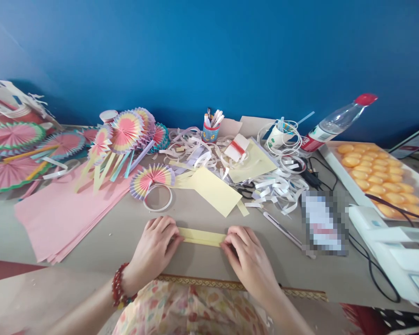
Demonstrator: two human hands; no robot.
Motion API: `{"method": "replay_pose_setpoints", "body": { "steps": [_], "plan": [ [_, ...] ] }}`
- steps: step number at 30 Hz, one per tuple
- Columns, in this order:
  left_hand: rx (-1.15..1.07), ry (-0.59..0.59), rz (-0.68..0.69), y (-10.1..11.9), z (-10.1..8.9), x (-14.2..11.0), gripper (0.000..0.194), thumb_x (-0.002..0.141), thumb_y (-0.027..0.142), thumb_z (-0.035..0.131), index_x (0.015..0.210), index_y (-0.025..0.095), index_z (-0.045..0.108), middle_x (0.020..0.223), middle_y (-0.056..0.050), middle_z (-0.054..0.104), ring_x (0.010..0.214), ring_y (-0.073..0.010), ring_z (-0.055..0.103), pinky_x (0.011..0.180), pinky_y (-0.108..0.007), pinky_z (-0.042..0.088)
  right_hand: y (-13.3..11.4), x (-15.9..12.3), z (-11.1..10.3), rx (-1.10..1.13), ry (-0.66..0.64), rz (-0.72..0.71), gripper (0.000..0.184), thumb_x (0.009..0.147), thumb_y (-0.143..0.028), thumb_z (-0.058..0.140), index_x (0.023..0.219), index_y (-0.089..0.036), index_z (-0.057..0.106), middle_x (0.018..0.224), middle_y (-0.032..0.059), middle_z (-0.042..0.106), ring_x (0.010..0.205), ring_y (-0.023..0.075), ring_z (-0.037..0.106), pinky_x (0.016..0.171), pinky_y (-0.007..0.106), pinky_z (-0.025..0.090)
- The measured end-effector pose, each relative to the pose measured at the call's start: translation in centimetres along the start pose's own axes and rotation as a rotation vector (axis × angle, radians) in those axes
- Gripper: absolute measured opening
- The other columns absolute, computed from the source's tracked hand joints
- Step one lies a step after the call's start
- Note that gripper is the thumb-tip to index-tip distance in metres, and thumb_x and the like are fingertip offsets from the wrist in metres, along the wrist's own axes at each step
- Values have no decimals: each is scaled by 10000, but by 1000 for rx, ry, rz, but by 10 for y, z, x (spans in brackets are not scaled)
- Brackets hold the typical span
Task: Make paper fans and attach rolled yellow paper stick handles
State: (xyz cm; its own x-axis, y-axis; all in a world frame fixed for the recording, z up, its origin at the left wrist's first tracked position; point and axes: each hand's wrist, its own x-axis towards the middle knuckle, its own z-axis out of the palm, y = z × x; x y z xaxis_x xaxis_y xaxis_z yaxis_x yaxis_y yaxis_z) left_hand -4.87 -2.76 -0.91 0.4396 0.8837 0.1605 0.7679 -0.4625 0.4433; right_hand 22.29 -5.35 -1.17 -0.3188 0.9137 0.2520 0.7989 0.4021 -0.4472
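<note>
A narrow folded strip of pale yellow paper (202,236) lies crosswise near the table's front edge. My left hand (158,241) pinches its left end between thumb and fingers, and my right hand (242,249) pinches the other end. A crease runs along the strip's length. Just beyond it rests a flat yellow paper sheet (217,190). A pleated paper fan (152,179) in pink, yellow and lilac lies ahead of my left hand, touching a white ring of tape or ribbon (158,209).
Pink paper sheets (66,209) and several finished fans (126,131) lie left. White paper strips (275,186), scissors (246,190) and a pen cup (210,131) are mid-table. Rightward are a box cutter (288,235), a bottle (335,124), a blurred phone (324,223) and a tray of yellow items (377,172).
</note>
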Motion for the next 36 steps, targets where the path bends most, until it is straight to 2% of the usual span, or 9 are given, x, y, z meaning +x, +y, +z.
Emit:
{"method": "replay_pose_setpoints", "body": {
  "steps": [10,19,36],
  "plan": [
    [6,17,-2,0,-1,2,147,979,231,506,835,201,520,914,-34,588,839,-191,573,794,-351,399,-1,1,-1,3,40,0,163,956,-130,492,819,-218,485,881,49,574,820,207,560,724,326,453],
    [21,-11,-6,0,-2,5,144,971,221,506,831,195,525,926,-35,587,838,-183,573,804,-356,408,0,-1,4,37,3,54,153,960,-143,515,834,-218,473,916,53,565,853,220,554,748,345,448],
    [20,-18,-22,-1,0,5,153,972,254,524,825,210,527,908,-32,588,814,-186,565,784,-357,405,-1,-7,1,65,35,121,125,979,-170,496,867,-221,517,953,65,581,894,225,576,775,349,461]
  ]
}}
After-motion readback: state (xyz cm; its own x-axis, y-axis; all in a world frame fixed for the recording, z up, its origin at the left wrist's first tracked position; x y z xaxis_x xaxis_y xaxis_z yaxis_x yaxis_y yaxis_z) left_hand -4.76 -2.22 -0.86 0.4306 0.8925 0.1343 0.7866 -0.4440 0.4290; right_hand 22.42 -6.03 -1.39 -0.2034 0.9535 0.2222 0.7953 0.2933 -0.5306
